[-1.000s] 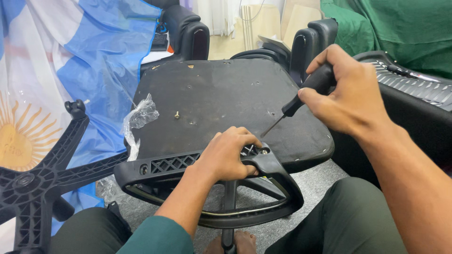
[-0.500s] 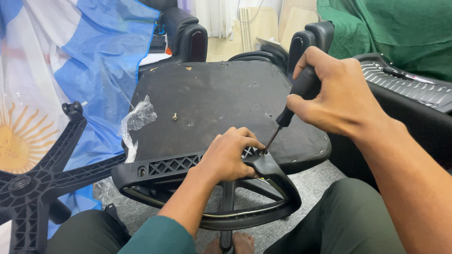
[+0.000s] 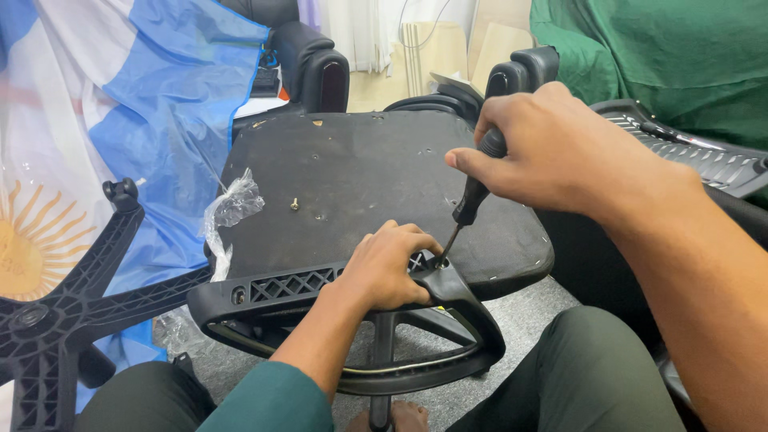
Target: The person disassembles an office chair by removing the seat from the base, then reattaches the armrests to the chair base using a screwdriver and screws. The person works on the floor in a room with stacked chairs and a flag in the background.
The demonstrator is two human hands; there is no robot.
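Observation:
An upturned office chair seat (image 3: pixel 368 180), black underside up, fills the middle of the view. A black plastic armrest (image 3: pixel 288 292) lies along its near edge. My left hand (image 3: pixel 388 268) presses down on that armrest. My right hand (image 3: pixel 560 152) grips the black handle of a screwdriver (image 3: pixel 472 200), and its tip rests in a hole in the armrest just right of my left fingers. A single loose screw (image 3: pixel 294 205) lies on the seat's underside.
A crumpled clear plastic bag (image 3: pixel 228 212) sits at the seat's left edge. A black star-shaped chair base (image 3: pixel 64 308) lies at lower left on a blue, white and yellow cloth (image 3: pixel 96 120). More black chair parts (image 3: pixel 316 68) stand behind, and green fabric (image 3: pixel 664 56) at upper right.
My right hand has swung the screwdriver from slanted to steeper, moving left and closer to the armrest hole. My left hand stays on the armrest.

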